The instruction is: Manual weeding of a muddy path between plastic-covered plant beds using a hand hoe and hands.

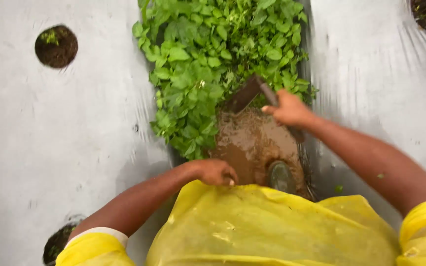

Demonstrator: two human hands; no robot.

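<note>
Right now the right hand (288, 108) grips a hoe (250, 92) at the weeds' (208, 54) edge

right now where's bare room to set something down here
Free: the silver sheet left of the weeds, and the right sheet. Crowded: the muddy furrow between the left hand and right hand with the hoe.

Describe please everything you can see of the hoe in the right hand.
The hoe has a flat, dark, roughly rectangular blade, metal by its look and smeared with mud. It tilts, its lower edge at the bare wet soil beside the green weeds. A short dark handle runs back into the grip of the right hand, which hides most of it.
</note>
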